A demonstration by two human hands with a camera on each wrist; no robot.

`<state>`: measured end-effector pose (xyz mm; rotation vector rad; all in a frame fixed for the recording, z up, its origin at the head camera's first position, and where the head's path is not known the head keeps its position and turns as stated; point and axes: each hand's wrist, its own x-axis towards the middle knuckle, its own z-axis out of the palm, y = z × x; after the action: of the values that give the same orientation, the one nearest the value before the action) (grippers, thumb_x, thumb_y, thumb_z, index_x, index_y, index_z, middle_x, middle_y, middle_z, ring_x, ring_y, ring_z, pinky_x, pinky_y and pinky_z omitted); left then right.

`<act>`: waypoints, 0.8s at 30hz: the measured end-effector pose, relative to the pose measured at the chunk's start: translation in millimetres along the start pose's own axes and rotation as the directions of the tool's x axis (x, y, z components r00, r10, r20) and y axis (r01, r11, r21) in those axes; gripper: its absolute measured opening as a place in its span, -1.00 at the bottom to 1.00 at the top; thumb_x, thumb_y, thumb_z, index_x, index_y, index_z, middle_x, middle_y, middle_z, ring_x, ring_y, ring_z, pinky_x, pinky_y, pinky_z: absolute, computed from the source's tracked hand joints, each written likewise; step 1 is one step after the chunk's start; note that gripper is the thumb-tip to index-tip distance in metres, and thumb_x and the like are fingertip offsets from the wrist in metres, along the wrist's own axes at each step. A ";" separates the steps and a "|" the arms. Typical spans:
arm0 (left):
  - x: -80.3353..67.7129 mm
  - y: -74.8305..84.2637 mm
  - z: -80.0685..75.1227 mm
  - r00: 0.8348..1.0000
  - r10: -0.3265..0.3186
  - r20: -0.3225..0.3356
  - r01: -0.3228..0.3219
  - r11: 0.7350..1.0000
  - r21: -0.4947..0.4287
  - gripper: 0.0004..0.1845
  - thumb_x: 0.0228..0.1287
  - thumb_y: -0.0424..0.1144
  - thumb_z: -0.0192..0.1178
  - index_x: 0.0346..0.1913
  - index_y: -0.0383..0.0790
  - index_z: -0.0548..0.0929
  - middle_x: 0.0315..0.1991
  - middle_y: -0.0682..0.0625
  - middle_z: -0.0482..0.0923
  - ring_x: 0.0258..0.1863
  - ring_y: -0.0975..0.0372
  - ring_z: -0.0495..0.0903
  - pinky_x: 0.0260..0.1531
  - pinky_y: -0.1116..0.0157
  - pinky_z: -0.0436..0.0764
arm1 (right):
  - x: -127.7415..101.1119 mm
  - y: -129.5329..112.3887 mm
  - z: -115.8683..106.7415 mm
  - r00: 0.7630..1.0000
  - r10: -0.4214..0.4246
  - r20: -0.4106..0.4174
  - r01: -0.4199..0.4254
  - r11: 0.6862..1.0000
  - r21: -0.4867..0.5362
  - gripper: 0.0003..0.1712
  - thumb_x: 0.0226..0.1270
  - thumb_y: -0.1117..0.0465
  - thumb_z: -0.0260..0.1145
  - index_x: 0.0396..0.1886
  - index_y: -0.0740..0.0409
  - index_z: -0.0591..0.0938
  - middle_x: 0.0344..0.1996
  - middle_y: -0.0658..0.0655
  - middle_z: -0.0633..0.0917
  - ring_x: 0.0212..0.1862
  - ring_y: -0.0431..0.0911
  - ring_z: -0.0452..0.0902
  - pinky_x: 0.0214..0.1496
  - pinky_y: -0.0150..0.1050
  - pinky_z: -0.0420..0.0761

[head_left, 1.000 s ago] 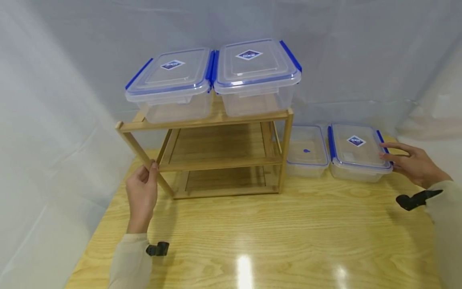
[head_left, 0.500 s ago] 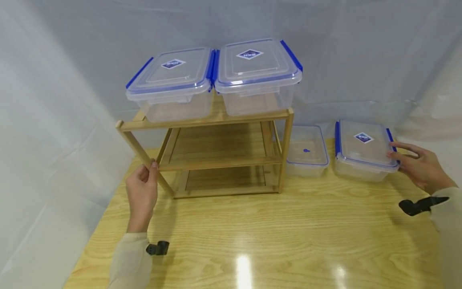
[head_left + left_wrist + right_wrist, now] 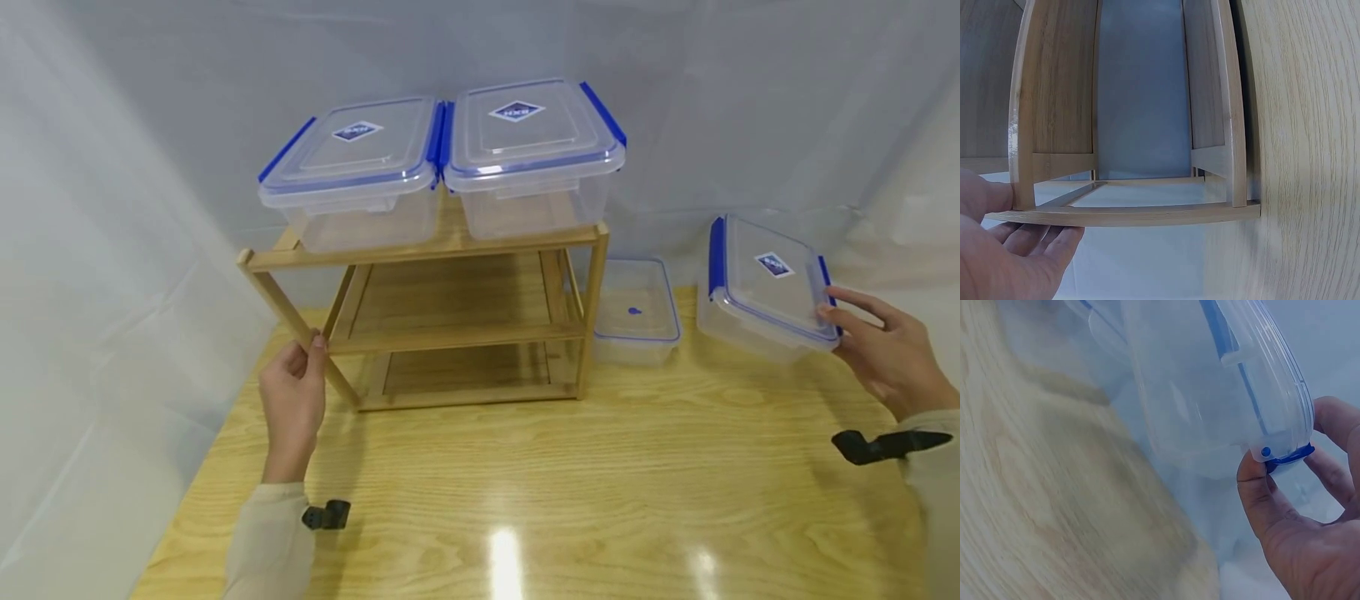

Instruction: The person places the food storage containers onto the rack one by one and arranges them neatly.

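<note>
In the head view, my left hand (image 3: 294,404) grips the front left post of a three-tier wooden rack (image 3: 457,337). The left wrist view shows its thumb and fingers (image 3: 1063,247) on either side of that post. At the far right, my right hand (image 3: 892,354) pinches the right rim of a clear lidded food container (image 3: 780,283) with blue clips. That container is tilted, its left side higher, and held off the table. In the right wrist view, thumb and fingers (image 3: 1257,494) hold the container's edge beside a blue clip (image 3: 1291,459).
Two similar lidded containers, a left one (image 3: 352,167) and a right one (image 3: 532,150), sit side by side on the rack's top. Another clear container (image 3: 636,312) with a blue rim line stands right of the rack. White sheeting hangs behind the wooden table (image 3: 480,483).
My right hand has lifted the container off the table, tilting it and shifting it to the right, away from its neighbour. The left hand stays on the post.
</note>
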<state>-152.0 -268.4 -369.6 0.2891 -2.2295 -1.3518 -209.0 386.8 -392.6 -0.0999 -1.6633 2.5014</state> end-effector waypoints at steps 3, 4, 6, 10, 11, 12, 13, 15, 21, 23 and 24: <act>-0.5 0.8 0.5 1.000 -0.003 -0.006 0.003 1.000 0.005 -0.55 0.40 0.06 0.01 -0.07 -0.27 0.66 -0.03 -0.11 0.64 -0.20 0.32 0.61 -0.50 0.50 0.48 | -5.8 -3.6 3.8 1.000 0.013 0.005 -0.013 1.000 0.028 -0.47 0.24 0.49 0.25 0.21 0.11 0.54 -0.14 -0.01 0.64 -0.24 -0.14 0.66 -0.33 -0.27 0.71; -0.4 0.9 0.5 1.000 -0.002 -0.003 0.002 1.000 0.009 -0.54 0.40 0.06 0.00 -0.11 -0.31 0.65 -0.09 -0.16 0.65 -0.35 0.30 0.59 -0.58 0.48 0.45 | -8.1 -4.9 5.4 1.000 0.022 0.000 -0.022 0.999 0.025 -0.47 0.24 0.48 0.26 0.21 0.09 0.54 -0.15 -0.02 0.65 -0.25 -0.14 0.67 -0.33 -0.27 0.71; -0.4 1.3 0.6 1.000 -0.014 -0.004 0.014 1.000 0.013 -0.54 0.40 0.07 0.00 -0.07 -0.27 0.66 -0.07 -0.14 0.65 -0.30 0.31 0.60 -0.48 0.50 0.50 | -13.1 -6.7 9.0 0.999 0.035 -0.007 -0.034 0.999 0.006 -0.48 0.24 0.44 0.28 0.20 0.07 0.55 -0.18 -0.03 0.67 -0.26 -0.14 0.68 -0.33 -0.28 0.71; -0.2 1.5 0.5 1.000 -0.024 -0.002 0.024 1.000 0.002 -0.56 0.40 0.05 0.00 0.00 -0.24 0.65 0.01 -0.11 0.62 -0.08 0.20 0.62 -0.29 0.43 0.56 | -25.0 -7.4 16.9 0.999 0.043 -0.009 -0.043 0.998 -0.040 -0.48 0.24 0.38 0.31 0.22 0.03 0.54 -0.22 -0.06 0.69 -0.29 -0.14 0.69 -0.34 -0.30 0.70; -0.2 1.6 0.5 1.000 -0.031 -0.003 0.031 1.000 -0.004 -0.56 0.40 0.05 0.01 0.04 -0.21 0.64 0.07 -0.06 0.59 0.05 0.20 0.56 -0.13 0.39 0.58 | -28.0 -6.8 18.7 0.999 0.035 0.002 -0.035 0.999 -0.038 -0.47 0.25 0.38 0.30 0.23 0.04 0.53 -0.20 -0.06 0.69 -0.28 -0.14 0.70 -0.33 -0.30 0.70; -0.2 1.5 0.5 1.000 -0.031 -0.002 0.031 0.999 -0.008 -0.56 0.40 0.05 0.01 0.05 -0.21 0.64 0.07 -0.07 0.59 0.06 0.18 0.56 -0.07 0.35 0.59 | -31.3 -6.1 20.3 1.000 0.026 0.015 -0.026 0.999 -0.036 -0.47 0.27 0.39 0.28 0.24 0.04 0.51 -0.19 -0.05 0.69 -0.27 -0.13 0.70 -0.32 -0.31 0.70; -0.1 1.4 0.6 0.999 -0.032 -0.001 0.032 0.999 -0.011 -0.56 0.40 0.04 0.01 0.06 -0.21 0.63 0.07 -0.07 0.59 0.06 0.17 0.56 -0.01 0.29 0.59 | -34.7 -5.6 22.0 0.999 0.018 0.028 -0.017 0.999 -0.037 -0.46 0.28 0.39 0.26 0.26 0.04 0.50 -0.17 -0.05 0.68 -0.26 -0.13 0.70 -0.31 -0.32 0.70; 0.0 1.2 0.7 0.999 -0.034 0.001 0.034 0.999 -0.016 -0.56 0.40 0.05 0.01 0.09 -0.20 0.62 0.08 -0.08 0.58 0.08 0.16 0.55 0.07 0.20 0.56 | -41.2 -4.9 25.7 0.999 0.011 0.043 -0.011 1.000 -0.015 -0.47 0.30 0.41 0.23 0.26 0.06 0.49 -0.15 -0.03 0.68 -0.25 -0.11 0.70 -0.30 -0.32 0.70; 0.3 0.9 0.8 0.999 -0.035 0.002 0.036 0.999 -0.014 -0.54 0.39 0.07 0.01 0.08 -0.19 0.63 0.09 -0.08 0.58 0.08 0.16 0.55 0.09 0.15 0.54 | -61.7 -3.3 36.4 0.993 0.025 0.118 -0.029 0.999 0.031 -0.49 0.37 0.46 0.12 0.28 0.10 0.47 -0.07 0.01 0.64 -0.20 -0.07 0.69 -0.26 -0.33 0.69; 0.5 1.0 0.5 0.999 -0.040 0.003 0.040 0.999 -0.009 -0.53 0.39 0.08 0.01 0.09 -0.19 0.62 0.09 -0.08 0.57 0.09 0.16 0.55 0.09 0.15 0.55 | -68.5 -3.0 40.6 0.989 0.027 0.143 -0.030 0.999 0.018 -0.50 0.38 0.46 0.10 0.28 0.11 0.46 -0.06 0.03 0.63 -0.21 -0.07 0.69 -0.26 -0.33 0.69; 0.6 1.1 0.4 0.999 -0.039 0.003 0.039 0.999 -0.006 -0.53 0.39 0.08 0.00 0.06 -0.21 0.64 0.09 -0.07 0.58 0.05 0.15 0.56 0.00 0.20 0.60 | -71.5 -2.9 42.7 0.988 0.024 0.155 -0.026 1.000 0.011 -0.50 0.39 0.46 0.09 0.29 0.11 0.45 -0.06 0.03 0.63 -0.22 -0.07 0.68 -0.27 -0.33 0.69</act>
<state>-152.6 -267.8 -368.6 0.3301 -2.2322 -1.3794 -143.6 338.3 -374.8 0.0779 -1.7109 2.5986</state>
